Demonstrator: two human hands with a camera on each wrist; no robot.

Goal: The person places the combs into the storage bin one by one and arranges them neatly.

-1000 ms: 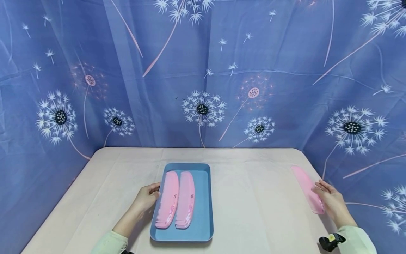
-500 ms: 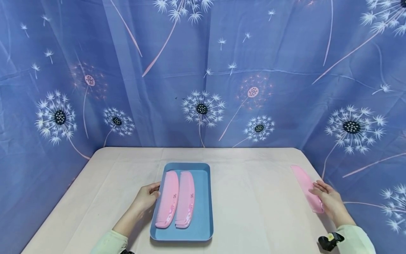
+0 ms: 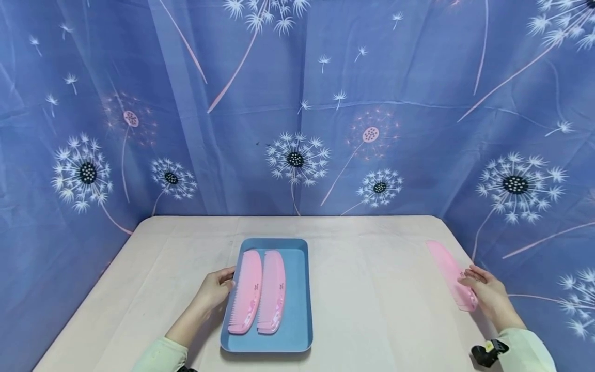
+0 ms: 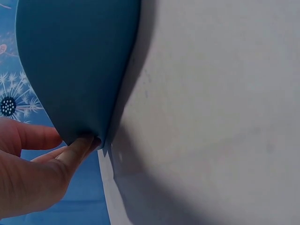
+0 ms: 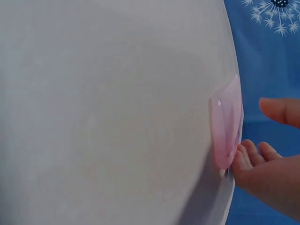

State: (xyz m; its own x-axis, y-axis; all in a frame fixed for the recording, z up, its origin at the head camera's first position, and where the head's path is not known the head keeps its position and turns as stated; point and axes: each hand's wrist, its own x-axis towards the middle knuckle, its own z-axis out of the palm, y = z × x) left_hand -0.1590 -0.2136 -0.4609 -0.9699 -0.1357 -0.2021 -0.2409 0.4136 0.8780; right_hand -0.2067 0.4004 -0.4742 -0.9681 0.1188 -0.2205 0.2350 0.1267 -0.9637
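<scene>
My left hand [image 3: 214, 289] grips the left wall of a blue rectangular tray [image 3: 297, 310]; the left wrist view shows the fingers pinching its rim. Inside the tray, two pink combs [image 3: 246, 292] lie side by side, teeth to the left. Far to the right, my right hand [image 3: 490, 297] holds a third pink comb [image 3: 443, 266] by its curved spine near the lower end. The thumb overlaps that comb from above. In the right wrist view, fingertips meet the comb's edge, and part of the grip is hidden.
A pale cloth covers the table [image 3: 367, 279]. Blue curtains [image 3: 297, 103] printed with dandelions hang behind and on both sides. A black device [image 3: 488, 354] is strapped at the right sleeve.
The right hand shifts slightly and tilts its comb, so the printed mark and decorated end show more plainly. The left hand, the tray and its two combs stay put.
</scene>
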